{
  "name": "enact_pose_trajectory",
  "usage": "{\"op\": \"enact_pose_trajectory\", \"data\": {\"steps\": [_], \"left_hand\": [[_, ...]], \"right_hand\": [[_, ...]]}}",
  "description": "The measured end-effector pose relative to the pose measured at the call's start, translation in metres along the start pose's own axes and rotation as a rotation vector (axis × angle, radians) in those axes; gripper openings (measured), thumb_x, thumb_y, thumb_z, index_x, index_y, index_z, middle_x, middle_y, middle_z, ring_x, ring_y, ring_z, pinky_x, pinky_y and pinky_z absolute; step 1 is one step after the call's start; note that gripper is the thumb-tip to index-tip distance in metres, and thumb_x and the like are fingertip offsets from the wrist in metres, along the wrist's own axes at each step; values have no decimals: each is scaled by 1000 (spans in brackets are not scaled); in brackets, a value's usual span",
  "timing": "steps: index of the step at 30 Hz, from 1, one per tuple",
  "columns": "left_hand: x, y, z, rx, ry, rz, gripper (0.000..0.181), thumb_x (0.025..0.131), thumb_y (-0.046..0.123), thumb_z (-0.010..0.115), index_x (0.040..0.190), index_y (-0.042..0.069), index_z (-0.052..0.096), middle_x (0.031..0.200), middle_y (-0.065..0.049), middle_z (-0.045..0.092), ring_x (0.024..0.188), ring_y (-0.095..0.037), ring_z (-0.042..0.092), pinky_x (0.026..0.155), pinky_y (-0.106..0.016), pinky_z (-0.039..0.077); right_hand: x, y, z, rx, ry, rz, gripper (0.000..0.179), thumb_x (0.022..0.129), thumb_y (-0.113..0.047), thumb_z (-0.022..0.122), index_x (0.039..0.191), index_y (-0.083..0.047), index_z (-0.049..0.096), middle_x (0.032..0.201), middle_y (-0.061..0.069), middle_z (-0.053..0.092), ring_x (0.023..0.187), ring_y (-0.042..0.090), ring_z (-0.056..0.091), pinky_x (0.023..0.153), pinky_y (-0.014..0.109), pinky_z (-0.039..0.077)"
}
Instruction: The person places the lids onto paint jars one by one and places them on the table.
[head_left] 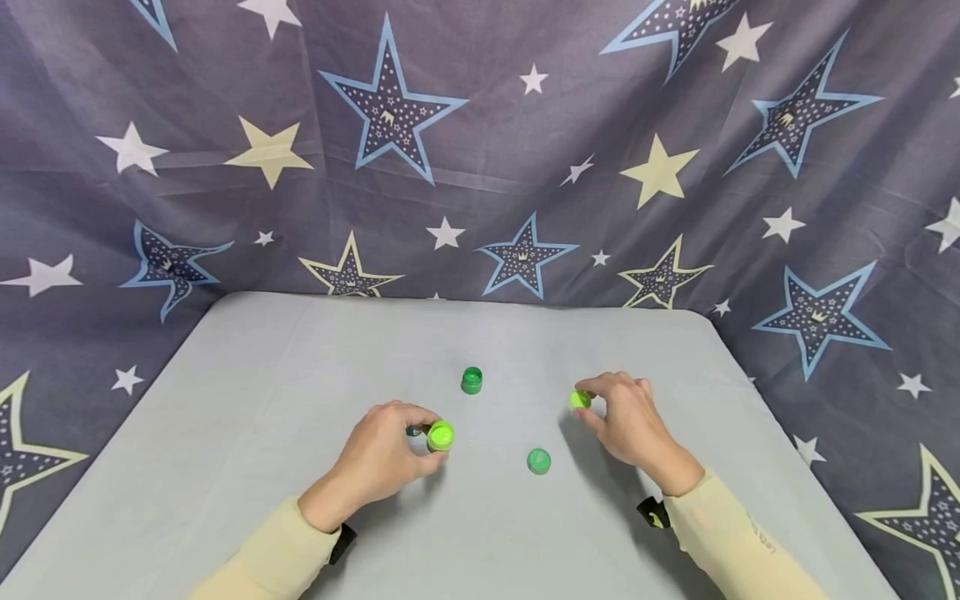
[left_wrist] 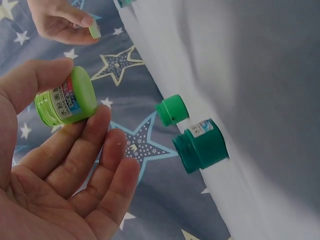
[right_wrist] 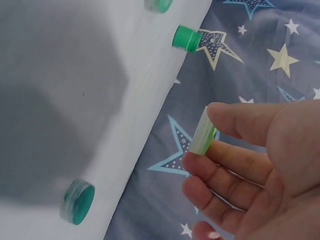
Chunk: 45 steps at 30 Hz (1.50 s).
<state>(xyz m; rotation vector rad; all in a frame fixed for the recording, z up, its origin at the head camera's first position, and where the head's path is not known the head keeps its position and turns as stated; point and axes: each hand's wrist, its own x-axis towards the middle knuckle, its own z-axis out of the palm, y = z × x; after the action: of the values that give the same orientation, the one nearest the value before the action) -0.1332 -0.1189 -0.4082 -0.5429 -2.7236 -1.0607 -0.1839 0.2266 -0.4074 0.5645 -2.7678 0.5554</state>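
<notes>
My left hand (head_left: 386, 450) pinches a lime-green paint jar (left_wrist: 70, 97) between thumb and fingers, above the table. Its label carries printed characters. The other fingers are spread loosely below it. On the right, my right hand (head_left: 633, 417) holds a lime-green lid (right_wrist: 204, 132) by its edge with thumb and fingertips, also raised. An uncapped green jar (head_left: 472, 381) stands on the table between the hands, farther back. Mostly hidden behind my left hand in the head view is a dark green jar (left_wrist: 202, 147), uncapped and upright.
A green lid (head_left: 538, 461) lies between the hands, nearer me. The right wrist view also shows a teal lid (right_wrist: 77, 202) on the table, which I cannot make out in the head view. The pale table (head_left: 300, 350) backs onto a star-patterned curtain (head_left: 465, 192).
</notes>
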Motion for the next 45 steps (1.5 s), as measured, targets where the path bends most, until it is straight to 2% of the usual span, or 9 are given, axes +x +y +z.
{"op": "enact_pose_trajectory", "data": {"steps": [4, 14, 24, 32, 45], "left_hand": [[0, 2, 3, 0, -1, 10, 29, 69, 15, 94, 93, 23, 80, 89, 15, 71, 87, -11, 64, 84, -39, 51], [1, 6, 13, -23, -10, 29, 28, 70, 14, 93, 91, 24, 79, 86, 18, 70, 88, -18, 67, 85, -39, 49], [2, 13, 24, -40, -12, 11, 26, 70, 16, 93, 90, 26, 79, 86, 19, 70, 89, -13, 66, 83, -37, 51], [2, 14, 31, -44, -42, 15, 24, 72, 17, 93, 90, 26, 78, 86, 20, 69, 88, -11, 66, 83, -34, 51], [4, 19, 39, -51, -80, 26, 23, 74, 20, 92, 93, 22, 79, 89, 13, 70, 90, -16, 66, 80, -34, 50]], "right_hand": [[-2, -6, 0, 14, 6, -16, 30, 83, -16, 86, 111, -8, 77, 97, 0, 73, 97, 26, 63, 82, 45, 36], [-7, -19, -1, 61, 8, -32, 31, 82, -15, 87, 111, -8, 77, 97, -1, 73, 97, 24, 64, 84, 42, 35], [-10, -32, -1, 93, 17, -70, 32, 82, -16, 88, 111, -9, 77, 97, -3, 72, 96, 21, 63, 86, 42, 35], [-12, -43, -1, 119, 18, -111, 31, 82, -16, 87, 111, -10, 77, 97, -4, 72, 96, 19, 64, 87, 41, 35], [-13, -62, 2, 140, -3, -133, 30, 82, -19, 88, 110, -12, 78, 99, -6, 72, 97, 14, 63, 86, 39, 36]]}}
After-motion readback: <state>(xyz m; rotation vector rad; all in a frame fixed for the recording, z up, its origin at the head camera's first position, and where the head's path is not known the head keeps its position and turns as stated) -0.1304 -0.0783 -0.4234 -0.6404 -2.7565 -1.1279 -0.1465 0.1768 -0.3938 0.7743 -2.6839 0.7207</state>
